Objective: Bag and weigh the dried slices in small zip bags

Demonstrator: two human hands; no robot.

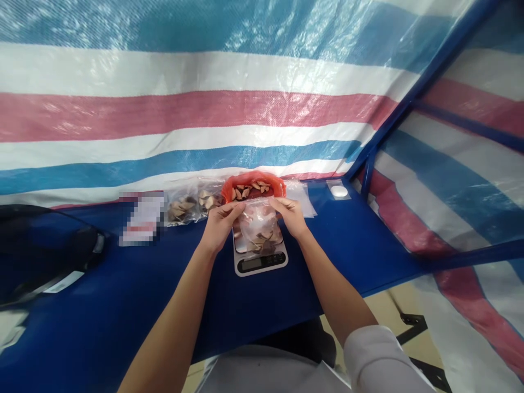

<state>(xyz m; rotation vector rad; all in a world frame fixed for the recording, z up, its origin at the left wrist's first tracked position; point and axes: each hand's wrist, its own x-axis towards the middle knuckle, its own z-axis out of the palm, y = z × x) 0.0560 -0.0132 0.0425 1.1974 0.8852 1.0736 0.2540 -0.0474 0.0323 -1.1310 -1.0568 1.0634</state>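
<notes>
Both my hands pinch the top edge of a clear zip bag [261, 224], my left hand [223, 221] at its left corner and my right hand [290, 214] at its right corner. Brown, dried-looking pieces lie in the bottom of this bag. It hangs over a kitchen scale [262, 266] with a shiny plate; whether the bag touches the plate I cannot tell. The scale's display looks dark. Just behind my fingers stands an open red plastic bag [278, 183] holding more of the brown pieces [241, 192].
Left of the red bag lie filled clear bags [182, 210] and a blurred-out card [141, 218]. Flat clear bags [307, 199] and a small packet with a white disc [339, 191] are on the right. A black bag [49, 251] sits far left on the blue table [164, 305]. Striped sheeting [204, 114] hangs behind.
</notes>
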